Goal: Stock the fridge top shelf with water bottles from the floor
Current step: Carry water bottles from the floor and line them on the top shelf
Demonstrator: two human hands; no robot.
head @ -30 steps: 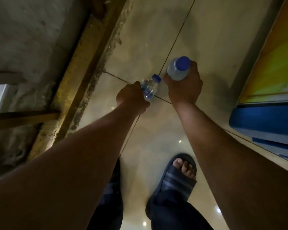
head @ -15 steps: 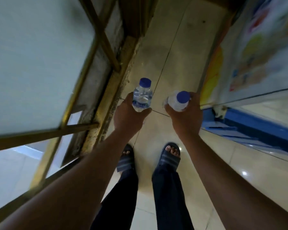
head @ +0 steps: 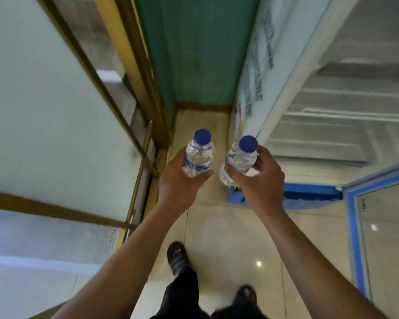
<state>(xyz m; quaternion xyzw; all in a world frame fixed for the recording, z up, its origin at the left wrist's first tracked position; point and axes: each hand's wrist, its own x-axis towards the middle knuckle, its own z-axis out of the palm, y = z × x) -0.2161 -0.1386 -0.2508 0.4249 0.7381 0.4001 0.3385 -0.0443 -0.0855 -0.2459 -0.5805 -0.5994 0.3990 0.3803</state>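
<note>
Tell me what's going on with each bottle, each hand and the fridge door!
Left bottle: upright, blue cap on, held off the floor.
Right bottle: tilted a little, blue cap on, held off the floor.
Left hand: grips the left bottle.
Right hand: grips the right bottle.
Fridge door: swung open.

A single head-worn wide-angle view looks steeply down and forward along both forearms. The hands, left (head: 180,180) and right (head: 260,180), sit close, near frame centre, with the floor (head: 228,238) and feet well below. Window frame (head: 78,61) fills the left edge, fridge (head: 332,100) the right, both bowed by the lens.
</note>
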